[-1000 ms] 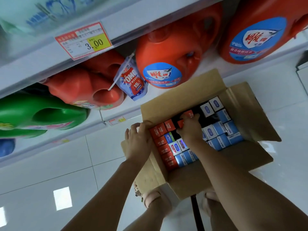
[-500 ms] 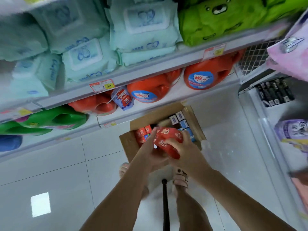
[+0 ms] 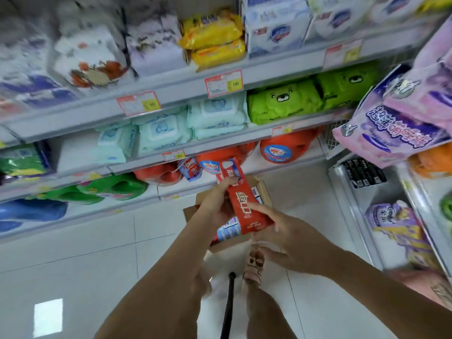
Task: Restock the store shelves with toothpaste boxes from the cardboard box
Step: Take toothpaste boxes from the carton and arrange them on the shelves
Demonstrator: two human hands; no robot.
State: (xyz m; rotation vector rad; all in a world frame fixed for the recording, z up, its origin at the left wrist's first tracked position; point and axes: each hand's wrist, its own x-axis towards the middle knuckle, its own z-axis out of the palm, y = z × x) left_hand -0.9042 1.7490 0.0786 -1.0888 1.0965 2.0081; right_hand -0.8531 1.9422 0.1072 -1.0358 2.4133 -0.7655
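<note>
Pale, glossy floor tiles [image 3: 73, 255] with thin dark grout lines show a bright square glare [image 3: 47, 316] near the bottom left. Grey metal shelves [image 3: 186, 91] rise in tiers along the far side, with red-and-yellow price tags [image 3: 139, 103] on their front edges. A second shelf unit [image 3: 357, 223] stands at the right, beside a wire mesh panel [image 3: 330, 140].

Red toothpaste boxes [image 3: 244, 204] with white lettering, brown cardboard box [image 3: 193, 212], green bear-face packs [image 3: 283, 104]
</note>
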